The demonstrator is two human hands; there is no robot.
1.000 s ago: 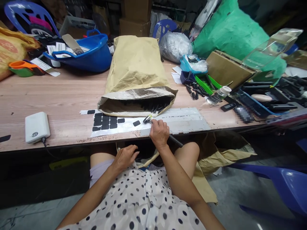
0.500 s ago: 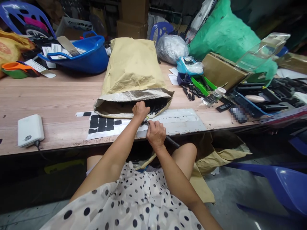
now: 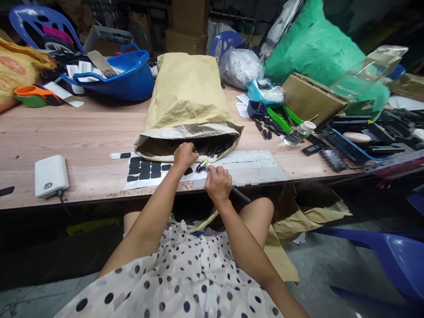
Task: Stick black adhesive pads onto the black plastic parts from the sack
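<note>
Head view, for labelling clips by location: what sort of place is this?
Probably a small hand-assembly workshop: an open paper sack of black parts, a sheet of black stickers, and a hammer-like tool in the right hand.

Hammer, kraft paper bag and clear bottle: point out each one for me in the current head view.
Hammer (image 3: pixel 241 194), head view, on its black handle.
Kraft paper bag (image 3: pixel 188 90), head view, on its upper face.
Clear bottle (image 3: pixel 295 136), head view, on its body below the cap.
</note>
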